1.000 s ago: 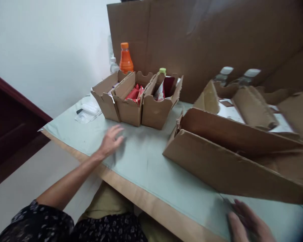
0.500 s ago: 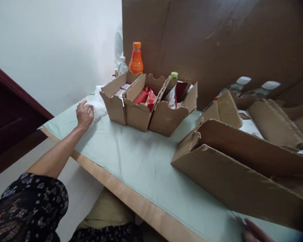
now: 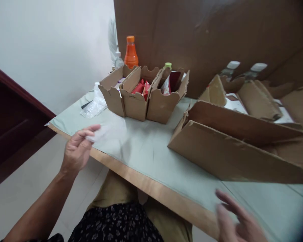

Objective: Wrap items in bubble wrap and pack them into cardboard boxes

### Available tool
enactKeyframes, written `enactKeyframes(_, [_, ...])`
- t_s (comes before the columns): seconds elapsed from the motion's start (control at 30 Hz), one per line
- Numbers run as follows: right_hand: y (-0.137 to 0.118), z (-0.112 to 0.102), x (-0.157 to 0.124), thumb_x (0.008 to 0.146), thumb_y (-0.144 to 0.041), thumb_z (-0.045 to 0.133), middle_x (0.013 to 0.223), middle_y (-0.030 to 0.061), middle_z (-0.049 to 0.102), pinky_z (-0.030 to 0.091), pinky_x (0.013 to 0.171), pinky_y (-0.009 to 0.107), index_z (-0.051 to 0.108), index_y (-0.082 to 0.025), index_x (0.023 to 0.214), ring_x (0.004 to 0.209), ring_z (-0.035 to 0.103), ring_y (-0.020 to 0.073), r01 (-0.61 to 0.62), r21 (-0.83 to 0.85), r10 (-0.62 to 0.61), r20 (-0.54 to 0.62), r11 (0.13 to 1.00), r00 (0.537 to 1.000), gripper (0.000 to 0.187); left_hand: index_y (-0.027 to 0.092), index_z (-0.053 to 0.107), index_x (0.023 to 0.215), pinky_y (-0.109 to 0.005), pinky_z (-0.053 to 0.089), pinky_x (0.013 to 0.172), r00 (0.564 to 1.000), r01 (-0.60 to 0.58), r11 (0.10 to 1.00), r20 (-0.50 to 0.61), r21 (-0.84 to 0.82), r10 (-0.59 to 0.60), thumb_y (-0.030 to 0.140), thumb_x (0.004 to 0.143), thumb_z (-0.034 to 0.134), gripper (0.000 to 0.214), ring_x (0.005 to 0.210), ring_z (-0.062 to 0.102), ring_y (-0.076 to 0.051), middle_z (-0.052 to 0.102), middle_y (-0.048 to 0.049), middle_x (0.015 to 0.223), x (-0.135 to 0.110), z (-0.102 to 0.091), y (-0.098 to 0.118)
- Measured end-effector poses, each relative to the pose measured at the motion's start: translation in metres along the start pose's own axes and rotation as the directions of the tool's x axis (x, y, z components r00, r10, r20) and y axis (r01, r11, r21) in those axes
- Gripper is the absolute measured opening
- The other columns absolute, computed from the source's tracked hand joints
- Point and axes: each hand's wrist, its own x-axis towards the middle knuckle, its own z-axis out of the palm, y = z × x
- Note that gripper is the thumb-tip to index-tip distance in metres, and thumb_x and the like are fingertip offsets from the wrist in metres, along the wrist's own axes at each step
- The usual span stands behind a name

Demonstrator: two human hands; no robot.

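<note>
My left hand (image 3: pixel 77 148) is closed on a thin clear plastic bag (image 3: pixel 111 130), pinched between thumb and fingers above the table's front edge. The bag is blurred and trails to the right. Behind it, more clear plastic bags (image 3: pixel 93 107) lie on the table beside the cardboard boxes. My right hand (image 3: pixel 238 218) is at the lower right over the front edge, fingers apart and holding nothing, somewhat smeared by motion. Nearest to it is a long open cardboard box (image 3: pixel 232 154).
Three small cardboard bins (image 3: pixel 133 106) hold packets, some of them red (image 3: pixel 138 88). An orange bottle (image 3: pixel 131 55) and clear bottles stand behind. At the right are more cardboard bins (image 3: pixel 259 99) with white-capped bottles (image 3: pixel 259 68). A tall cardboard panel (image 3: pixel 192 33) closes off the back.
My left hand has picked a plastic bag from the pile and brought it toward me and down. My right hand has come further into view. The camera view has shifted.
</note>
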Motion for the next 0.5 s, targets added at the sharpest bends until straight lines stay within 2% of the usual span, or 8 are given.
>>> enactKeyframes(0.07, [-0.034, 0.016, -0.001, 0.093, -0.040, 0.067, 0.141, 0.0107, 0.065, 0.060, 0.092, 0.057, 0.052, -0.037, 0.149, 0.111, 0.071, 0.0356, 0.164, 0.079, -0.172, 0.114, 0.983, 0.978, 0.058, 0.023, 0.073, 0.096, -0.047, 0.053, 0.108, 0.984, -0.024, 0.999, 0.180, 0.048, 0.015, 0.031, 0.092, 0.071, 0.009, 0.128, 0.065, -0.029, 0.072, -0.0101, 0.131, -0.014, 0.019, 0.006])
enactKeyframes(0.13, [-0.057, 0.035, 0.009, 0.093, -0.039, 0.069, 0.158, 0.0092, 0.052, 0.056, 0.104, 0.059, 0.035, -0.039, 0.160, 0.131, 0.062, 0.0362, 0.301, 0.187, -0.340, 0.238, 0.935, 0.910, 0.075, 0.022, 0.075, 0.097, -0.045, 0.055, 0.105, 0.941, -0.062, 0.994, 0.338, 0.086, 0.029, 0.031, 0.097, 0.065, 0.013, 0.127, 0.066, -0.029, 0.072, -0.0120, 0.132, -0.026, 0.040, 0.011])
enactKeyframes(0.2, [-0.067, 0.055, 0.023, 0.090, -0.039, 0.072, 0.165, 0.0101, 0.042, 0.050, 0.112, 0.059, 0.025, -0.038, 0.164, 0.142, 0.053, 0.0364, 0.329, 0.267, -0.406, 0.323, 0.906, 0.855, 0.087, 0.022, 0.075, 0.098, -0.044, 0.058, 0.101, 0.899, -0.081, 0.995, 0.436, 0.061, 0.046, 0.032, 0.100, 0.061, 0.016, 0.125, 0.067, -0.028, 0.071, -0.0134, 0.133, -0.034, 0.060, 0.016])
enactKeyframes(0.3, [-0.065, 0.076, 0.040, 0.087, -0.041, 0.075, 0.157, 0.0134, 0.051, 0.049, 0.113, 0.056, 0.038, -0.031, 0.158, 0.140, 0.055, 0.0351, 0.212, 0.362, -0.365, 0.433, 0.908, 0.824, 0.081, 0.022, 0.074, 0.099, -0.045, 0.058, 0.102, 0.861, -0.070, 0.997, 0.504, -0.022, 0.071, 0.033, 0.102, 0.059, 0.019, 0.128, 0.066, -0.028, 0.067, -0.0141, 0.138, -0.043, 0.079, 0.022])
enactKeyframes(0.4, [-0.057, 0.078, 0.046, 0.086, -0.041, 0.075, 0.145, 0.0132, 0.062, 0.049, 0.113, 0.050, 0.051, -0.028, 0.148, 0.133, 0.061, 0.0310, 0.052, 0.453, -0.309, 0.514, 0.890, 0.800, 0.067, 0.024, 0.074, 0.100, -0.048, 0.056, 0.109, 0.857, -0.057, 0.997, 0.510, -0.058, 0.079, 0.030, 0.102, 0.058, 0.018, 0.133, 0.063, -0.029, 0.064, -0.0126, 0.142, -0.048, 0.081, 0.022])
enactKeyframes(0.5, [-0.055, 0.065, 0.048, 0.081, -0.041, 0.082, 0.155, 0.0131, 0.054, 0.048, 0.112, 0.046, 0.042, -0.031, 0.156, 0.139, 0.056, 0.0297, -0.025, 0.536, -0.303, 0.515, 0.844, 0.802, 0.085, 0.026, 0.074, 0.098, -0.048, 0.057, 0.109, 0.862, -0.067, 0.993, 0.497, -0.094, 0.105, 0.026, 0.102, 0.058, 0.017, 0.135, 0.061, -0.029, 0.064, -0.0107, 0.144, -0.049, 0.079, 0.016])
